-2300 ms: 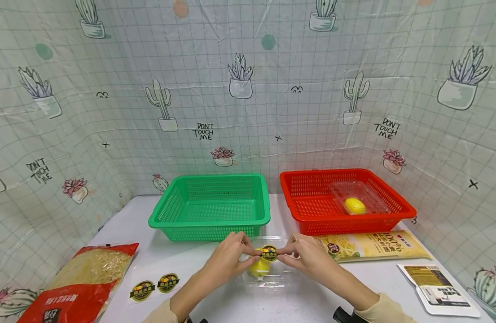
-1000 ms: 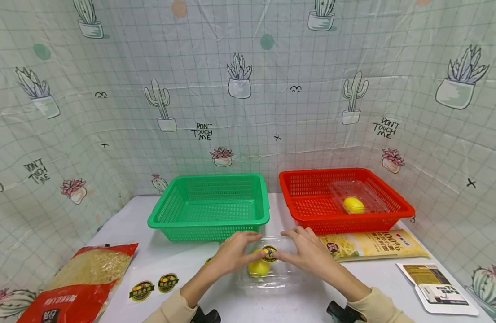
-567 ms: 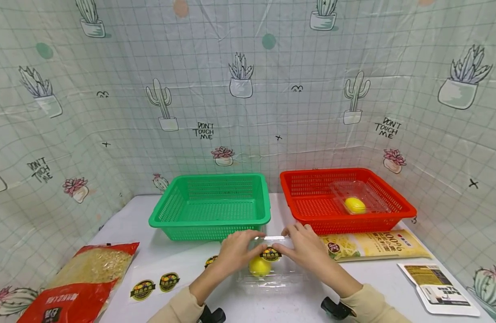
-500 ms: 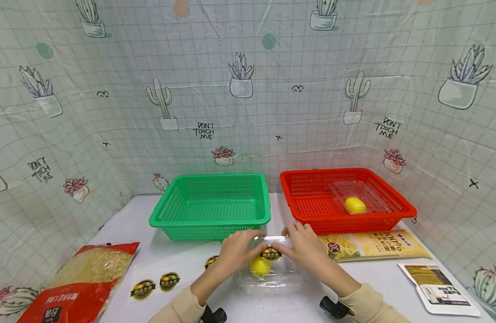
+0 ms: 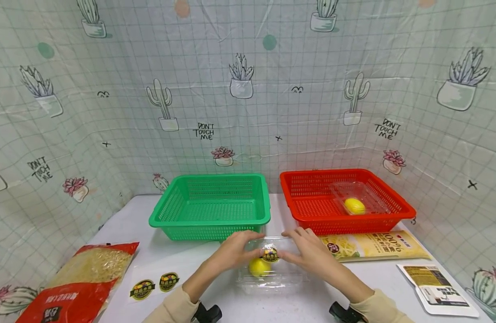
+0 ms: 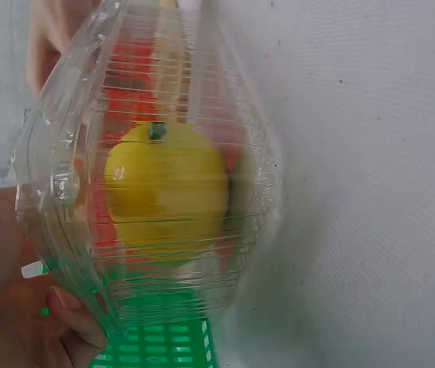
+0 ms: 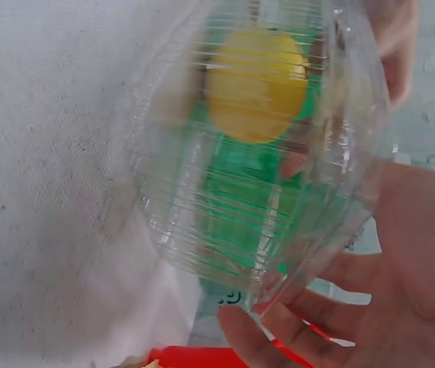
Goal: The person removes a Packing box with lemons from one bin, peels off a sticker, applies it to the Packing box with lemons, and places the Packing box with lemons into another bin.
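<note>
A clear plastic clamshell box (image 5: 288,274) rests on the table with a yellow lemon (image 5: 260,268) inside. On its lid lies a round black-and-gold sticker (image 5: 269,254). My left hand (image 5: 231,252) holds the box from the left, thumb on the lid beside the sticker and fingers bent over the far edge. From the right, my right hand (image 5: 311,255) grips it likewise, its thumb touching the lid by the sticker's other side. In the right wrist view, bent fingertips (image 7: 240,333) reach the box's far rim. Ribbed walls show the lemon (image 6: 168,192) in the left wrist view.
Behind stand a green basket (image 5: 209,223) and a red basket (image 5: 353,220) holding another clamshell (image 5: 369,199) with a lemon. A yellow pasta packet (image 5: 377,246) and a pouch (image 5: 437,289) lie right. Left are a red bag (image 5: 82,278) and a sticker sheet (image 5: 183,264).
Earlier both hands pinched the sticker's sides over the lid. They have let go of it, and their fingers have spread to the box's far edge. Lately the thumbs have slid slightly apart.
</note>
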Motion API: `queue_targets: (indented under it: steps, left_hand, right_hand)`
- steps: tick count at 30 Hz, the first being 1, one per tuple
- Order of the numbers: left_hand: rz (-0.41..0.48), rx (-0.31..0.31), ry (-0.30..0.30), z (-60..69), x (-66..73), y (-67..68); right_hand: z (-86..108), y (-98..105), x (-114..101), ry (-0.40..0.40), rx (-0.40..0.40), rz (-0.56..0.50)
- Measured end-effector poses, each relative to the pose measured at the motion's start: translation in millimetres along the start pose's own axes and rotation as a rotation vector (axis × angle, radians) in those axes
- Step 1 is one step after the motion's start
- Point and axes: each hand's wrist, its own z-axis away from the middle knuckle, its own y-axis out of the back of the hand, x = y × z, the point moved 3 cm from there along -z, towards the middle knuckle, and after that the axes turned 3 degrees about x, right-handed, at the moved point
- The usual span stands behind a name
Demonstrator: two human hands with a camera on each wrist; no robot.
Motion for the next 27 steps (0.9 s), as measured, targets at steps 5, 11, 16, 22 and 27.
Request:
queue_targets:
  steps: [5,11,16,22,27]
  left_hand:
    - [-0.018,-0.064,0.043,3.3,1.3,-0.4]
    - [-0.061,-0.080,0.051,4.4,4.4,-1.5]
    - [-0.072,-0.070,0.048,3.9,3.1,0.2]
    - [-0.050,-0.017,0.049,4.7,1.0,-2.2]
    - [-0.029,0.117,-0.006,8.3,-1.4,1.2]
  right_hand:
    - [2.7,0.6,-1.2,-0.017,-0.036,-0.012]
    - [5.5,-0.9,-5.2,-0.032,-0.033,0.031]
    - [3.8,0.3,-6.5,-0.020,-0.018,0.042]
    - [5.3,-2.2,-3.0,-0.015,-0.011,0.013]
    - [9.1,-1.0,-1.2,0.021,0.007,-0.028]
